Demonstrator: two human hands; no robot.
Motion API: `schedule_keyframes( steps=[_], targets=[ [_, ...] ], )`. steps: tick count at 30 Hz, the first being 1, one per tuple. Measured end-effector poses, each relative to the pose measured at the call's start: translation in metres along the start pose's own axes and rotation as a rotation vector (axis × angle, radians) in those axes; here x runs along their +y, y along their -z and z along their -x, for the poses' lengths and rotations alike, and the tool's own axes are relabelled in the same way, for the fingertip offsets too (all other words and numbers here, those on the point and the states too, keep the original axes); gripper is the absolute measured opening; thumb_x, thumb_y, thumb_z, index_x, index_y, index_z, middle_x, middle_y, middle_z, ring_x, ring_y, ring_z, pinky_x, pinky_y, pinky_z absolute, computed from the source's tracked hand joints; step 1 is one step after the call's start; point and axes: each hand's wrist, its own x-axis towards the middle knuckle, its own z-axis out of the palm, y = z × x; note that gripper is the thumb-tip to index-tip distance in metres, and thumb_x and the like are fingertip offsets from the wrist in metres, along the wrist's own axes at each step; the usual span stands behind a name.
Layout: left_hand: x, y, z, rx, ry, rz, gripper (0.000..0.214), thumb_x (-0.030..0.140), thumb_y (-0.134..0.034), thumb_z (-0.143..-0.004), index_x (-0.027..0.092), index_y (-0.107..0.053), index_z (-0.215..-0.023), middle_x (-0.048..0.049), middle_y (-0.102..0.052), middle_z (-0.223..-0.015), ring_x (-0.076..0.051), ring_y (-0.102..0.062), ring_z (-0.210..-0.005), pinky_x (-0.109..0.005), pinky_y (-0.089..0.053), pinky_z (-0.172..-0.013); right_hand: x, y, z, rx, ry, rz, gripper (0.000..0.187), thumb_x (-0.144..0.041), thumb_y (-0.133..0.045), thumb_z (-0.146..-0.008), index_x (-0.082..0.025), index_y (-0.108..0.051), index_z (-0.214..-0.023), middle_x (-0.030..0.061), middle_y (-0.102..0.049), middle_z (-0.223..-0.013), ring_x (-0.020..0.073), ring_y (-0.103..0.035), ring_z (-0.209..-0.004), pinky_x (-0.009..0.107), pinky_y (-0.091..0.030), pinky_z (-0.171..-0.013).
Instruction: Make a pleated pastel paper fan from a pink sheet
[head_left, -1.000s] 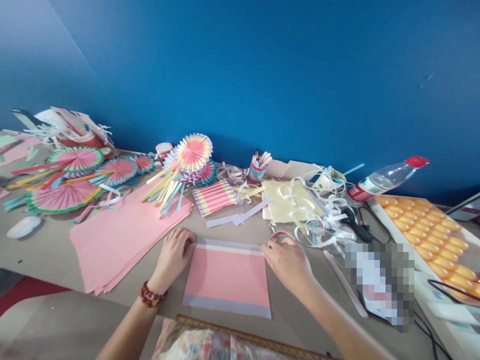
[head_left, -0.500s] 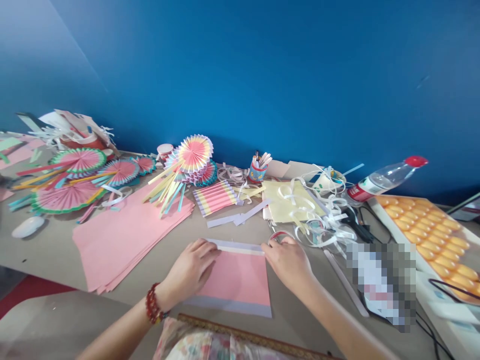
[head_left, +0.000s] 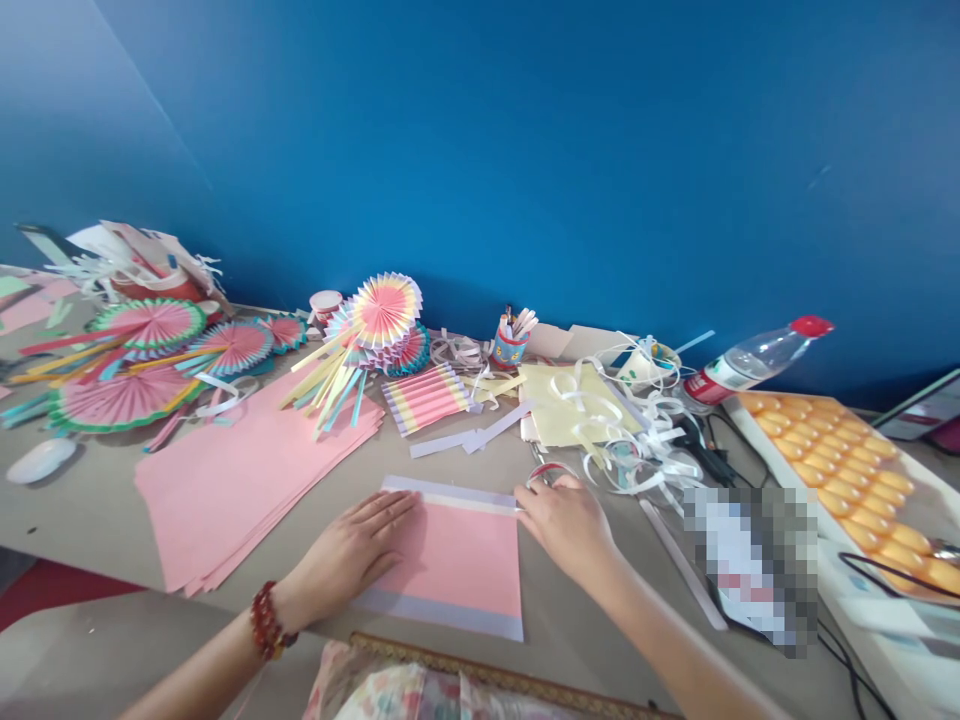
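Lying flat on the smooth grey table (head_left: 570, 630) is a pink paper sheet (head_left: 465, 555), with a light purple band along its far edge and another along its near edge. It sits right in front of the person. The person's left hand (head_left: 352, 550) rests loose and flat on the sheet's left side, gripping nothing. The right hand (head_left: 562, 525) has its fingers bent at the far right corner; I can't tell if they pinch the paper or only touch it. To hold it well, I'd press softly with a flat palm, keep the corner from sliding, and not crease the thin bands.

The table is quite messy. To the left is a fanned pile of plain pink paper (head_left: 232, 490), with a white rounded computer mouse (head_left: 41, 460) near it. Beyond the sheet is a pink, yellow and purple pleated paper (head_left: 427, 398). A clear plastic bottle with a red cap (head_left: 757, 358) leans over on the right. Behind everything is a plain blue wall (head_left: 480, 150).
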Motion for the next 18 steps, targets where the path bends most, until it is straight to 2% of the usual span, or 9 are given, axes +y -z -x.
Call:
schedule_keyframes(
  steps=[4, 8, 11, 14, 18],
  targets=[
    [0.004, 0.004, 0.001, 0.07, 0.028, -0.017, 0.047, 0.03, -0.045, -0.097, 0.021, -0.04, -0.143, -0.0071, -0.048, -0.145, -0.022, -0.045, -0.132, -0.042, -0.039, -0.111, -0.004, 0.003, -0.001, -0.019, 0.002, 0.015, 0.005, -0.027, -0.062, -0.089, -0.023, -0.064, -0.088, 0.0006, -0.07, -0.08, 0.0174, -0.06, -0.067, 0.033, -0.029, -0.069],
    [0.021, 0.013, -0.025, 0.171, 0.028, -0.02, 0.031, 0.022, -0.043, -0.096, 0.017, -0.058, -0.123, -0.0101, -0.062, -0.127, -0.024, -0.056, -0.116, -0.043, -0.047, -0.1, -0.004, 0.003, 0.001, -0.011, -0.01, -0.003, 0.004, -0.025, -0.061, -0.088, -0.022, -0.064, -0.088, 0.0012, -0.07, -0.08, 0.017, -0.06, -0.068, 0.032, -0.029, -0.069],
    [0.039, 0.011, -0.059, 0.171, -0.196, 0.006, 0.028, 0.021, -0.046, -0.096, 0.015, -0.059, -0.12, -0.0109, -0.062, -0.126, -0.023, -0.054, -0.118, -0.039, -0.045, -0.102, -0.004, 0.004, 0.001, -0.003, -0.012, -0.025, 0.008, -0.019, -0.058, -0.089, -0.022, -0.064, -0.086, 0.0012, -0.069, -0.079, 0.0166, -0.059, -0.068, 0.032, -0.028, -0.067],
    [0.052, -0.003, -0.092, 0.175, -0.389, -0.022, 0.027, 0.018, -0.043, -0.097, 0.015, -0.059, -0.119, -0.0099, -0.065, -0.12, -0.02, -0.055, -0.114, -0.033, -0.047, -0.095, -0.005, 0.003, 0.002, 0.016, -0.015, -0.022, 0.011, -0.014, -0.056, -0.088, -0.021, -0.064, -0.085, 0.0019, -0.069, -0.078, 0.017, -0.059, -0.068, 0.032, -0.029, -0.068],
    [0.053, -0.023, -0.117, 0.114, -0.472, -0.106, 0.025, 0.016, -0.04, -0.098, 0.016, -0.063, -0.108, -0.0076, -0.067, -0.112, -0.02, -0.057, -0.106, -0.031, -0.047, -0.087, -0.004, -0.001, 0.004, 0.016, -0.004, -0.02, 0.015, -0.014, -0.054, -0.09, -0.022, -0.065, -0.086, 0.0026, -0.069, -0.08, 0.0166, -0.059, -0.068, 0.033, -0.031, -0.073]
  ],
)
